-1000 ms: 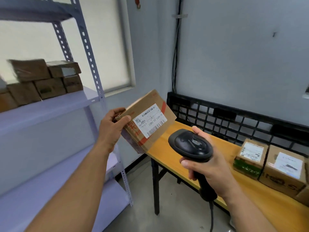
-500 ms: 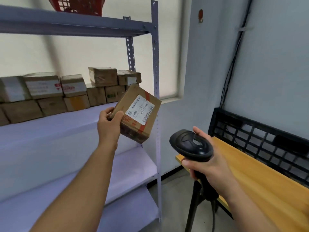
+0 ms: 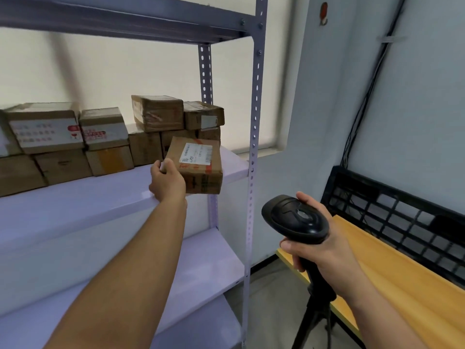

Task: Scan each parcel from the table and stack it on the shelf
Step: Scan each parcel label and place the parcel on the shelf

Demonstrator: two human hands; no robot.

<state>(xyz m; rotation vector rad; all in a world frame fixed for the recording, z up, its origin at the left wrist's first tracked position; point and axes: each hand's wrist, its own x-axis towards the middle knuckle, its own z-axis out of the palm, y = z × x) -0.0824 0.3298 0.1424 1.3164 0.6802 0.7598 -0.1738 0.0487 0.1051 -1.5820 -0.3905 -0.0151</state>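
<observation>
My left hand [image 3: 167, 181] grips a brown cardboard parcel [image 3: 201, 170] with a white label and red tape, held over the front right part of the white shelf board [image 3: 75, 205]. Whether its underside touches the board I cannot tell. Behind it, several stacked parcels [image 3: 156, 114] line the back of the same shelf. My right hand [image 3: 317, 250] holds a black barcode scanner [image 3: 294, 219] by its handle, lower right, apart from the parcel.
The shelf's perforated grey upright [image 3: 254, 147] stands just right of the parcel. A wooden table [image 3: 392, 280] with a black crate grid [image 3: 402, 217] behind it is at the right. Lower shelf boards [image 3: 206, 258] lie below.
My view turned left from the table to the shelf. My left hand carried the parcel away from the scanner and over the shelf board. The scanner hand stayed low at the right.
</observation>
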